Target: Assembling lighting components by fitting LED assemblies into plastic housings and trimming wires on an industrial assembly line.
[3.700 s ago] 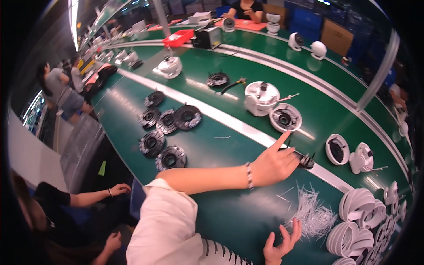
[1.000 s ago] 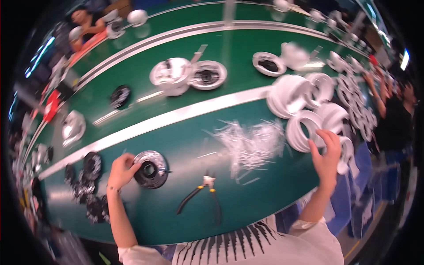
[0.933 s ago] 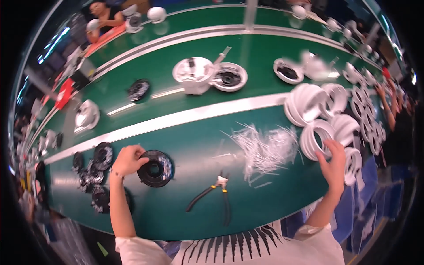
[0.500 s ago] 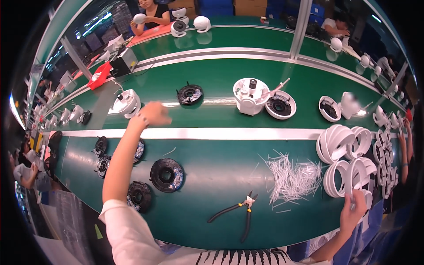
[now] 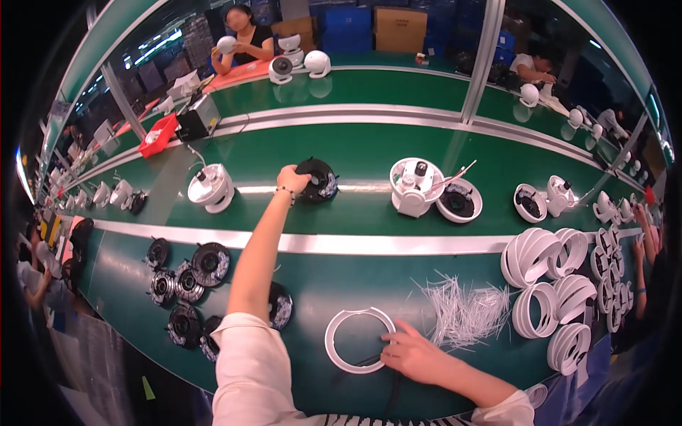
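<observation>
Left hand (image 5: 293, 179): I grip the round black plastic disc part (image 5: 317, 179), far across the green worktop (image 5: 369, 213).
Right hand (image 5: 415, 355): my fingers spread flat, touching the thin white plastic ring (image 5: 359, 339) near me.
Beside it: loose white plastic ties (image 5: 465, 312).

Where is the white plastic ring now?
In the head view the white plastic ring lies flat on the green table, low and centre, under the right hand, left of the pile of white cable ties.

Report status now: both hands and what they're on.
Left hand stretched far across the green belt, grip on black round part. Right hand flat on white ring near edge. Nothing blocking either arm.
</observation>
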Demonstrator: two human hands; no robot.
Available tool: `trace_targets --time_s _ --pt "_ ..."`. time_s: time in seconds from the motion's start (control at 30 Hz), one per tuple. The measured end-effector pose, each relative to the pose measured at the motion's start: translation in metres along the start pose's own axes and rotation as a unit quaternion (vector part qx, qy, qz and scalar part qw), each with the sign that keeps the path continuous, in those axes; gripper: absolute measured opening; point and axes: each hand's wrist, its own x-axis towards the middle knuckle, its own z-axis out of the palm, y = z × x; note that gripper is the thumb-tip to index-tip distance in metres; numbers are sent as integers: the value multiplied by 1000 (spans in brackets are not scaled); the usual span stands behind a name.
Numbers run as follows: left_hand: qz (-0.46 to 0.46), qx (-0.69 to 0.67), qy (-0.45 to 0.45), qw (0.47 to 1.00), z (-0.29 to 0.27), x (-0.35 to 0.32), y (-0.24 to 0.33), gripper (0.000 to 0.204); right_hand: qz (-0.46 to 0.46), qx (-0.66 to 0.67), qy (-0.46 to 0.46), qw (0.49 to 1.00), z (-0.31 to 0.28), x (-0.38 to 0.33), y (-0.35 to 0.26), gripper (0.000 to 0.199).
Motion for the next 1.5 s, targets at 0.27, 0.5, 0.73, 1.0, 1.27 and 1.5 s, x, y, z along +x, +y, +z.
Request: trace_targets --time_s 0.27,0.5,0.73,1.0,1.27,1.5 --pt "-46 -477 -174 860 -69 -129 38 28 236 18 -59 970 -26 51 -28 101" --pt "6 -520 -207 829 -99 -209 61 31 250 -25 -97 963 2 76 -33 110" --pt "38 -542 -179 820 -102 -241 69 33 307 40 -42 950 5 81 -31 115" --pt "51 -501 -129 854 -92 -260 66 32 289 161 334 883 -37 47 -4 106" --pt "143 -483 -223 835 -53 -280 72 55 218 339 445 799 -42 85 -6 113" --pt "-131 -734 -403 531 -66 -267 66 60 201 178 310 912 -42 88 -10 119"
